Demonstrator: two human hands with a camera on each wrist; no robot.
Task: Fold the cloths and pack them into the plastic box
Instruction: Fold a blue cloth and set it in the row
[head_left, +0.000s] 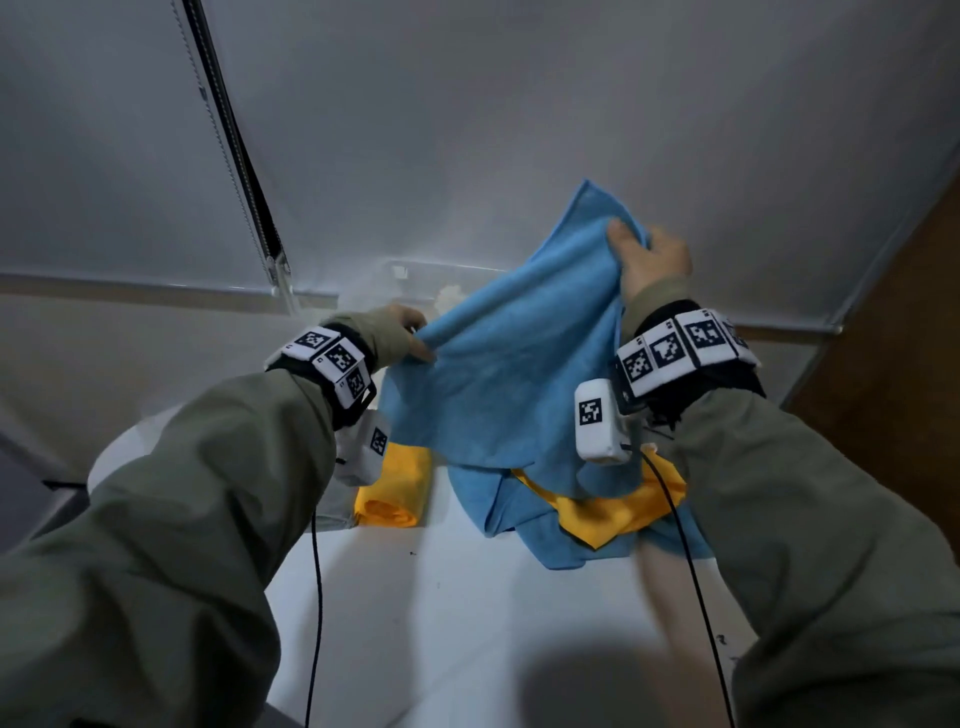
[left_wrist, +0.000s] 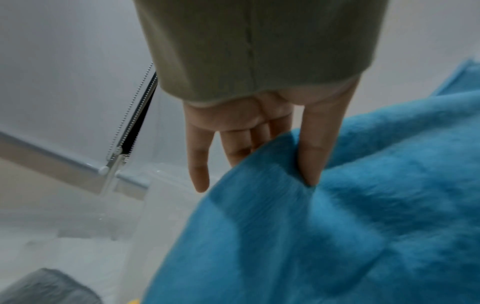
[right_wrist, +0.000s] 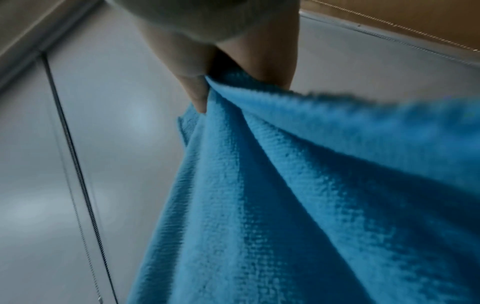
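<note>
A blue cloth hangs in the air between both hands, above the white table. My left hand pinches its left edge; in the left wrist view the thumb presses the blue cloth against the fingers. My right hand grips the upper part higher up, thumb and fingers closed on the blue cloth. Under it lie another blue cloth and an orange cloth. A rolled orange cloth lies to the left. The clear plastic box stands behind, partly hidden.
Grey roller blinds with a bead chain fill the background. A brown panel stands at the right. A grey cloth shows at the lower left of the left wrist view. Cables hang from both wrists.
</note>
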